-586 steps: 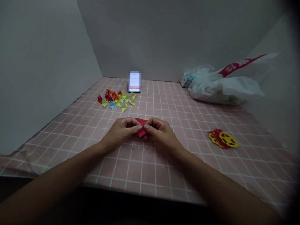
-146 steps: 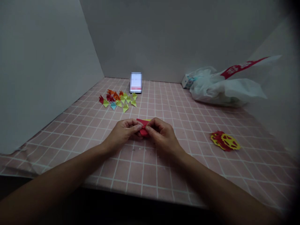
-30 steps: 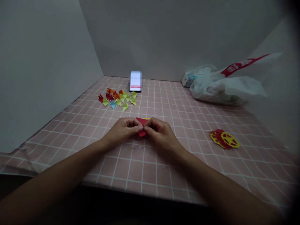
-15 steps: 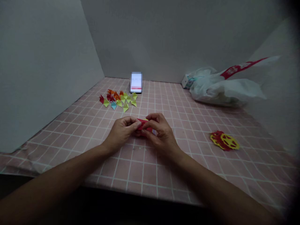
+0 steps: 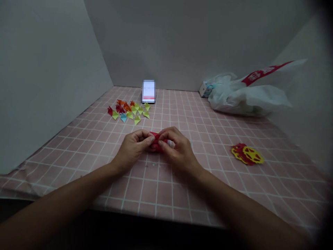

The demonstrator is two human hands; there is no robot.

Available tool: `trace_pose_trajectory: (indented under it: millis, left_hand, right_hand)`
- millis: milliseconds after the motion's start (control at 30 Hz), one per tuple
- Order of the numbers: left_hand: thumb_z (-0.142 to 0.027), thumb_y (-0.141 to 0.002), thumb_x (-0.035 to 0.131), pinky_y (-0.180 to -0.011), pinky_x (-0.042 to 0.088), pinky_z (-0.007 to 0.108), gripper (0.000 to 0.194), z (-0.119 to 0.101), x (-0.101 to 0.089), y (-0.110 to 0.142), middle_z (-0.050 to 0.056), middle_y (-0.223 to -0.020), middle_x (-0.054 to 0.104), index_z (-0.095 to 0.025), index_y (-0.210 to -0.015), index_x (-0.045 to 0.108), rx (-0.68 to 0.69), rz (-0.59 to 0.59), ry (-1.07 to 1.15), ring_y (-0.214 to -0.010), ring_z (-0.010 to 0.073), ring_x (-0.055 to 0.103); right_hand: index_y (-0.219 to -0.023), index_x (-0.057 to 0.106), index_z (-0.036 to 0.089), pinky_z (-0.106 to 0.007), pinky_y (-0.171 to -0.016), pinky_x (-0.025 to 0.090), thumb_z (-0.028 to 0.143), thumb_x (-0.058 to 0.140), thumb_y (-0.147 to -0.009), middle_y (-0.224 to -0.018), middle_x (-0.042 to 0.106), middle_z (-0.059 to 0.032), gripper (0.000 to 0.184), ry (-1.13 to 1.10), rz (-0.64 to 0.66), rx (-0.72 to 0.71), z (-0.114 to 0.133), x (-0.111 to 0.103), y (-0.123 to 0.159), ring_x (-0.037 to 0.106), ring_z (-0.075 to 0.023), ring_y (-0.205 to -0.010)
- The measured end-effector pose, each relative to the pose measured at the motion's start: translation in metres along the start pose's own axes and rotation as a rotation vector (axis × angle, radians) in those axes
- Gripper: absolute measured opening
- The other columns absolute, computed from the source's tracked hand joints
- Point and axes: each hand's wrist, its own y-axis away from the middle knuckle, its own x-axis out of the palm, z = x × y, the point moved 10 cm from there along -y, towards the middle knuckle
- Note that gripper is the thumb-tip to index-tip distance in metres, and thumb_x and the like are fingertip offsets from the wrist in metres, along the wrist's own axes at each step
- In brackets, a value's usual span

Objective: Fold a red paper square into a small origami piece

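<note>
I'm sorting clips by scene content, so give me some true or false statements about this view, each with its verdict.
1. The left hand and the right hand both grip red paper. True.
2. The white plastic bag lies at the back left. False: the white plastic bag lies at the back right.
3. The lit screen stands near the back wall. True.
4. The blue folded piece touches the right hand. False: the blue folded piece lies beyond both hands, apart from them.

Around the white plastic bag [image 5: 239, 99] we see a small box [image 5: 204, 89] at its left end, a lit phone [image 5: 148, 92] farther left, red and yellow cutouts [image 5: 253, 155] in front, and pink checked cloth [image 5: 210, 142] beneath.
</note>
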Motion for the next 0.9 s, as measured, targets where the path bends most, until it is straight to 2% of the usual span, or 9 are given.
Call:
trace_pose_trajectory:
  millis: [100, 400, 700, 900]
  left_hand:
    - [-0.029, -0.074, 0.082, -0.067, 0.057, 0.024, 0.020, -0.003, 0.001, 0.002, 0.000, -0.073, 0.072, -0.014, -0.079, 0.069, 0.024, -0.003, -0.013, -0.065, 0.0115, 0.068]
    - [-0.028, -0.078, 0.079, -0.069, 0.057, 0.023, 0.017, -0.006, 0.000, 0.005, 0.001, -0.075, 0.073, -0.015, -0.080, 0.069, 0.093, -0.003, -0.096, -0.068, 0.0116, 0.067]
    - [-0.027, -0.073, 0.083, -0.068, 0.057, 0.023, 0.020, -0.007, 0.003, 0.007, 0.000, -0.076, 0.073, -0.014, -0.079, 0.070, 0.061, -0.002, -0.076, -0.068, 0.0112, 0.068]
    - [-0.027, -0.075, 0.081, -0.068, 0.055, 0.022, 0.018, -0.004, -0.001, 0.005, 0.001, -0.072, 0.074, -0.014, -0.078, 0.068, 0.048, -0.033, -0.086, -0.066, 0.0106, 0.067]
  right_hand:
    - [-0.076, 0.057, 0.020, -0.034, -0.079, 0.047, 0.006, 0.055, -0.082, -0.088, 0.061, -0.0037, 0.015, 0.011, -0.023, 0.031, -0.002, -0.002, 0.000, 0.059, -0.0178, -0.084]
    - [-0.077, 0.059, 0.019, -0.032, -0.070, 0.045, 0.014, 0.055, -0.082, -0.081, 0.062, -0.0030, 0.008, -0.077, -0.034, 0.259, -0.021, 0.002, 0.008, 0.057, -0.0170, -0.076]
    - [-0.076, 0.058, 0.019, -0.030, -0.065, 0.046, 0.017, 0.057, -0.080, -0.078, 0.062, -0.0021, 0.005, -0.141, -0.072, 0.294, -0.027, 0.001, 0.008, 0.057, -0.0161, -0.072]
    - [-0.076, 0.058, 0.020, -0.030, -0.067, 0.047, 0.016, 0.058, -0.081, -0.078, 0.062, -0.0021, 0.006, -0.113, -0.054, 0.282, -0.027, 0.003, 0.009, 0.057, -0.0163, -0.074]
